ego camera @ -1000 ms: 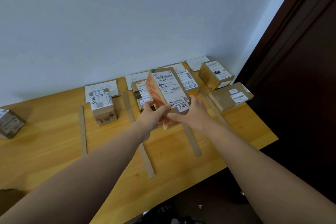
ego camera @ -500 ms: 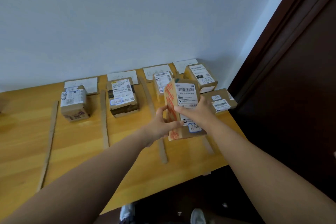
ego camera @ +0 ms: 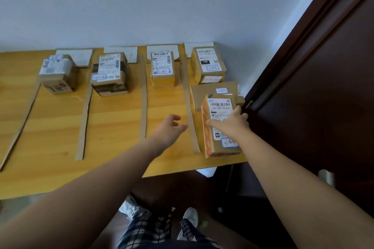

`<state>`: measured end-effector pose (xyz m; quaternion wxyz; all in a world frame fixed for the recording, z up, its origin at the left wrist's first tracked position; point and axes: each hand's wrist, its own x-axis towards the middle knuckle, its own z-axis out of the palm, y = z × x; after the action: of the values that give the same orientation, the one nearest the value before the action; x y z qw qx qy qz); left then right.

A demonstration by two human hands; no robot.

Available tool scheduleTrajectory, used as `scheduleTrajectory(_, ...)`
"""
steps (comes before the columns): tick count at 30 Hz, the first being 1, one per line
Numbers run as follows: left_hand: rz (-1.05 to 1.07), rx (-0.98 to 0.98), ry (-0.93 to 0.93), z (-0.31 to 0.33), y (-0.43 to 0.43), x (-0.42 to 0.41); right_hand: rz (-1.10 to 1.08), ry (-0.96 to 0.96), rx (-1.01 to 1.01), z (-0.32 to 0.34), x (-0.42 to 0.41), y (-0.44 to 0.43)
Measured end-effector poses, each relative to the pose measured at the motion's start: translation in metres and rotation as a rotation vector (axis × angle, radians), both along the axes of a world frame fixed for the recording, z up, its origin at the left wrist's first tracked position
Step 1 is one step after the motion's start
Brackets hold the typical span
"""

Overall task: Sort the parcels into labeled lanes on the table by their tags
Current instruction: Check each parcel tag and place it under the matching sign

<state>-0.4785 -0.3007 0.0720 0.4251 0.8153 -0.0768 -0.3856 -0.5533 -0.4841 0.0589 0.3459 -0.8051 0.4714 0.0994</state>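
A long cardboard parcel [ego camera: 219, 107] with a white shipping label and orange print on its side lies flat in the rightmost lane, near the table's front edge. My right hand [ego camera: 230, 125] rests on top of it, fingers wrapped over its right side. My left hand [ego camera: 169, 129] hovers open over the neighbouring lane, holding nothing. Behind the parcel in the same lane lie a flat box [ego camera: 212, 91] and a taller box [ego camera: 208, 65]. Other lanes hold one labelled box each: [ego camera: 163, 69], [ego camera: 110, 74], [ego camera: 57, 74].
Cardboard strips [ego camera: 187, 103] divide the wooden table [ego camera: 113, 127] into lanes, with white paper lane labels [ego camera: 199, 46] against the wall. A dark wooden door [ego camera: 313, 97] stands close to the table's right end. My feet are below the table's front edge.
The parcel went from being held tilted in both hands over the middle lanes to lying flat in the rightmost lane. My left hand has let go and drawn back to the left.
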Motion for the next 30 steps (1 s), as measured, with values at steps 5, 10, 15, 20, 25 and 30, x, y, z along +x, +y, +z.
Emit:
scheduleTrajectory(5,0.055,0.007,-0.001,-0.009,-0.002,-0.004,0.010,0.041,0.029,-0.019,-0.014,-0.011)
scheduleTrajectory(10,0.087,0.032,-0.003,-0.015,-0.003,-0.006,0.059,0.039,0.041,-0.028,-0.016,-0.012)
scheduleTrajectory(15,0.090,0.032,-0.021,-0.016,-0.003,-0.008,0.027,-0.031,0.072,-0.034,-0.011,-0.020)
scheduleTrajectory(20,0.098,0.017,-0.028,-0.019,-0.002,-0.008,-0.076,-0.167,0.181,-0.040,-0.016,-0.037)
scheduleTrajectory(25,0.118,0.010,-0.007,-0.025,0.002,-0.010,-0.060,-0.189,0.140,-0.043,-0.019,-0.041)
scheduleTrajectory(30,0.134,0.017,-0.005,-0.030,0.005,-0.008,-0.049,-0.203,0.123,-0.045,-0.016,-0.041)
